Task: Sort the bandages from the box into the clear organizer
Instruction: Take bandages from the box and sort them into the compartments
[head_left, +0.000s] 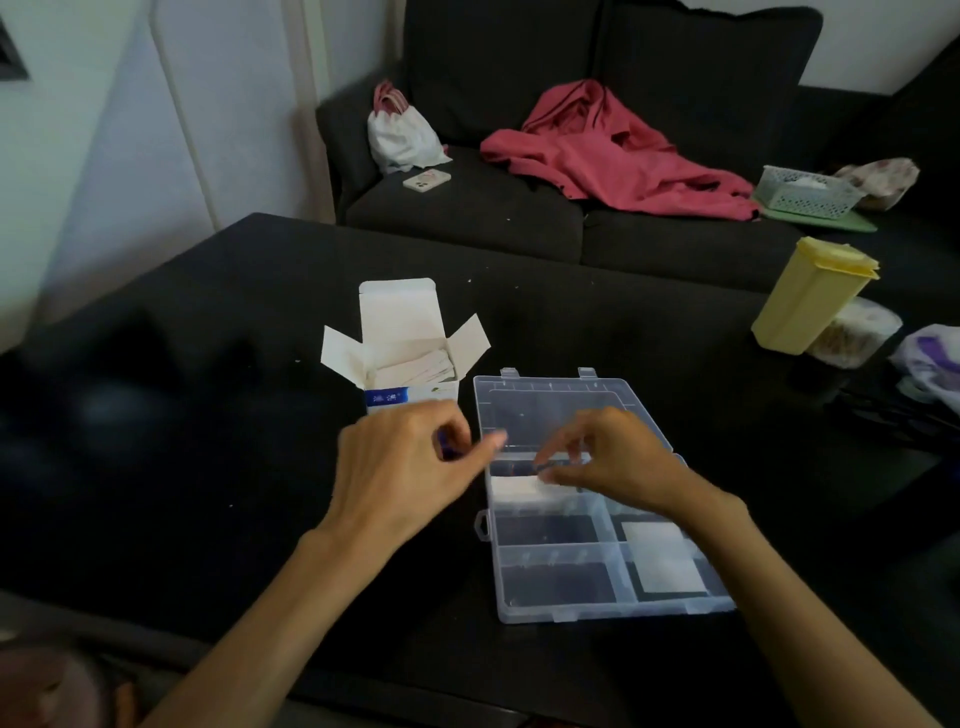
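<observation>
Table (208, 467): black, carries everything
Organizer (550, 405): clear, open, before me
Box (405, 358): flaps open, bandages (415, 370) inside, left of organizer
Right hand (608, 467): my fingers lie on white bandages in a middle compartment; grasp unclear
Left hand (405, 467): curled beside the organizer, grasp unclear

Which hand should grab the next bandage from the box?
Left, probably. The left hand is right beside the open box, while the right hand is busy over the clear organizer, farther away.
</observation>
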